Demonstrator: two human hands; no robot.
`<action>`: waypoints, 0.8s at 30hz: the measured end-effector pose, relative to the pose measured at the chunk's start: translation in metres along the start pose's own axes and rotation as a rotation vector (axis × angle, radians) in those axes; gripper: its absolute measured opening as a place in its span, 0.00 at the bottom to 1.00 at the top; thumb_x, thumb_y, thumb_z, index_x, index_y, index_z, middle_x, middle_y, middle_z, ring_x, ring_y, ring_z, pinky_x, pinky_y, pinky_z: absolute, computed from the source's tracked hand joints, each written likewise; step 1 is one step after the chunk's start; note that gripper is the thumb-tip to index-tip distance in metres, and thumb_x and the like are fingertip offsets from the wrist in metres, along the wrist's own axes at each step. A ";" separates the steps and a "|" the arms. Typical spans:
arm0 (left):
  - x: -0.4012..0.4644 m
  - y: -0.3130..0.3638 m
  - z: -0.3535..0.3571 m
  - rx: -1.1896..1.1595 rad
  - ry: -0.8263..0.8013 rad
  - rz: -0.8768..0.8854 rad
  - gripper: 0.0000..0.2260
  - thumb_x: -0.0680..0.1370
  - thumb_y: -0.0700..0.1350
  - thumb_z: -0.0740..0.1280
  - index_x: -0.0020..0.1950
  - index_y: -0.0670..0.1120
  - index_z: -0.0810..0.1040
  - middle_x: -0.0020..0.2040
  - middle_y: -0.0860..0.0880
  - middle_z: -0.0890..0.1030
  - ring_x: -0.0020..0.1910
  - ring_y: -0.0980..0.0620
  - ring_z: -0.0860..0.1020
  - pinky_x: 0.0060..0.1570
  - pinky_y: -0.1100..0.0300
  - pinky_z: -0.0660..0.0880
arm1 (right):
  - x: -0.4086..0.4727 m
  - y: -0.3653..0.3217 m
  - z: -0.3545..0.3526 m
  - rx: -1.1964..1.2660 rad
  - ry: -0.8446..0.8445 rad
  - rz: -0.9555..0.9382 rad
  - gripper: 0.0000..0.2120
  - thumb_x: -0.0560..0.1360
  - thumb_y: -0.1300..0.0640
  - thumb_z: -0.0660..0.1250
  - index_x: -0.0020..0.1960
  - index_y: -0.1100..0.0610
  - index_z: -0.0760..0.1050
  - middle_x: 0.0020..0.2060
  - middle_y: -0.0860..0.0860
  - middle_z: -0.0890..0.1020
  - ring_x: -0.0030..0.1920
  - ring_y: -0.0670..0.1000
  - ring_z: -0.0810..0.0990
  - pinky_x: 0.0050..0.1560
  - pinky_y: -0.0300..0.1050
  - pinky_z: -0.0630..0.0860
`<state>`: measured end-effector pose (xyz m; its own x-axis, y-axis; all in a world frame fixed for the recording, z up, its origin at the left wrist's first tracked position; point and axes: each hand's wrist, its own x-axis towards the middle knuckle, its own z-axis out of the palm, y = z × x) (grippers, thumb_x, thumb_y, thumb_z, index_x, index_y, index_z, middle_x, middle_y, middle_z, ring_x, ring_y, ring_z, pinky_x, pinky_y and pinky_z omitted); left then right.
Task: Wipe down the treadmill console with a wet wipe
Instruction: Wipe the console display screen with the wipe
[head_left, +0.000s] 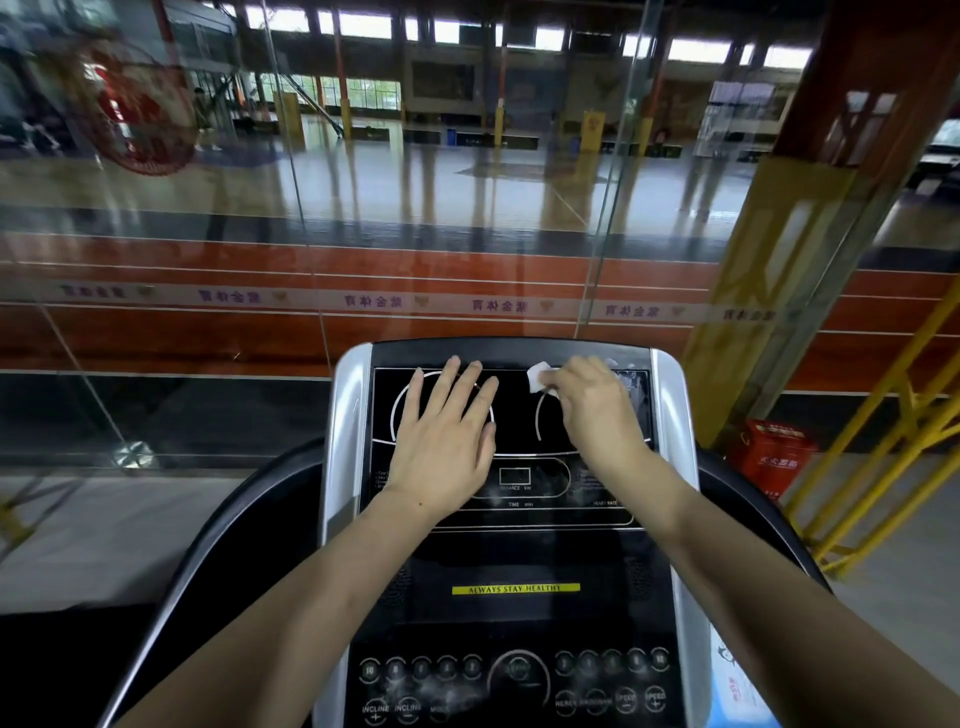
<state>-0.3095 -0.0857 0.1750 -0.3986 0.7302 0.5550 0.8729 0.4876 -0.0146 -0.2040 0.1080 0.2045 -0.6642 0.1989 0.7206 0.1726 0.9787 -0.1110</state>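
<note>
The left hand (447, 441) lies flat, fingers spread, holding nothing, bracing the treadmill console (511, 561). The right hand (592, 402) pinches a wet wipe (537, 378) near the display's top edge, seemingly pressed down. Best to wipe in overlapping strokes downward toward the smudged buttons (511, 686).

Black treadmill console (514, 561) bears a flat left hand (445, 447) and a white wet wipe (538, 378) under the right hand (595, 410)

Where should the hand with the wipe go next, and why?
Probably sideways to the right along the top of the console. The right hand presses the wet wipe near the top middle, smudges show at the top-right corner, and the left hand lies flat on the other side.
</note>
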 end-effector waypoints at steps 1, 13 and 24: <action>0.002 0.001 0.001 0.004 -0.005 0.006 0.26 0.85 0.54 0.51 0.82 0.48 0.65 0.83 0.46 0.65 0.84 0.44 0.55 0.82 0.38 0.50 | -0.010 -0.002 0.000 0.011 0.007 -0.005 0.14 0.67 0.76 0.74 0.48 0.62 0.84 0.37 0.55 0.78 0.39 0.60 0.78 0.38 0.51 0.77; 0.009 0.007 0.007 0.035 -0.038 -0.042 0.27 0.85 0.56 0.48 0.82 0.49 0.64 0.84 0.46 0.62 0.85 0.44 0.53 0.81 0.37 0.50 | -0.006 0.008 0.003 0.029 0.024 0.062 0.11 0.70 0.73 0.73 0.49 0.62 0.85 0.38 0.55 0.79 0.40 0.60 0.77 0.36 0.54 0.78; 0.024 0.015 0.007 -0.006 -0.033 -0.020 0.27 0.85 0.55 0.48 0.82 0.48 0.65 0.82 0.45 0.65 0.84 0.43 0.55 0.82 0.40 0.51 | -0.035 0.019 -0.002 0.057 -0.015 -0.023 0.16 0.69 0.75 0.74 0.51 0.60 0.84 0.41 0.53 0.79 0.42 0.58 0.77 0.40 0.52 0.78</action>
<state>-0.3076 -0.0572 0.1822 -0.4248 0.7357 0.5274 0.8664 0.4993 0.0014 -0.1764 0.1198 0.1784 -0.6787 0.1763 0.7129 0.1154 0.9843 -0.1336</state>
